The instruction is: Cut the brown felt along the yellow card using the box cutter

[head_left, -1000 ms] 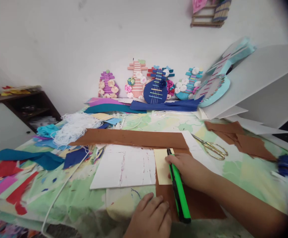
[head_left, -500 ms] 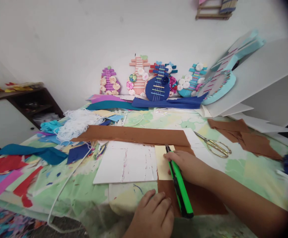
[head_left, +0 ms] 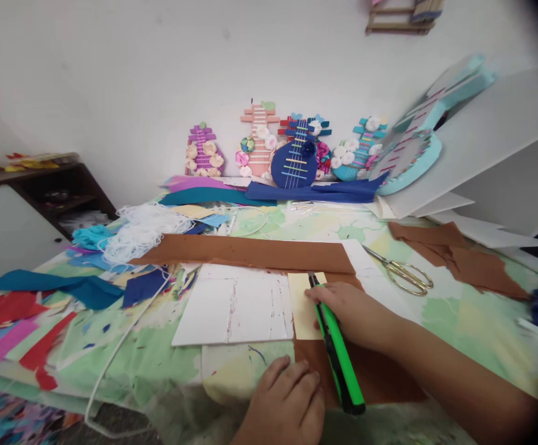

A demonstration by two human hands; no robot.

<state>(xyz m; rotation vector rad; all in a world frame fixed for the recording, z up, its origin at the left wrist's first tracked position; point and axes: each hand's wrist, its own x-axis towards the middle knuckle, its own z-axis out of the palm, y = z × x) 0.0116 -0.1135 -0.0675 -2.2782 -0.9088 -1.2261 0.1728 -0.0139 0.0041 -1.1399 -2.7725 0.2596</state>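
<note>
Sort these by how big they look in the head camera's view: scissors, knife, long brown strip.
Largest to smallest:
1. Long brown strip
2. Knife
3. Scissors
The knife is nearer the camera than the scissors, so which is really bigger is unsure.

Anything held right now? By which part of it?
The right grip holds the green cutter knife by the front of its handle, near the blade end. The left grip shows nothing held.
</note>
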